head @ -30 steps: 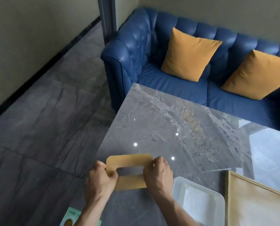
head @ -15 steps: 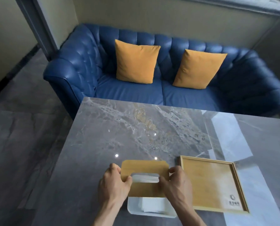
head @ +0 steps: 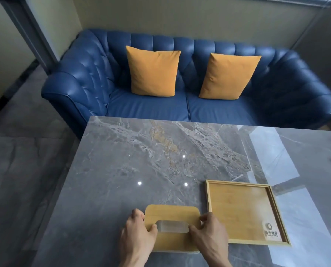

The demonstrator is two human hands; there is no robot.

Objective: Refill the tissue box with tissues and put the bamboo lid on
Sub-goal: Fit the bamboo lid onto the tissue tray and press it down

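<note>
The bamboo lid (head: 172, 214), a rounded rectangle with a long slot, lies flat over the white tissue box, of which only a thin strip of rim (head: 177, 252) shows along the near edge. White tissues (head: 172, 226) are visible through the slot. My left hand (head: 136, 237) grips the lid's left end, thumb at the slot's left corner. My right hand (head: 208, 235) grips the lid's right end, thumb at the slot's right corner.
A shallow bamboo tray (head: 241, 211) with a printed logo lies just right of the box on the grey marble table (head: 141, 160). A blue sofa (head: 199, 105) with two orange cushions stands beyond the far edge. The table's left edge drops to the floor.
Both hands carried the lid from the left onto the tissue box. The lid now sits lower, covering the box's walls that showed half a second ago.
</note>
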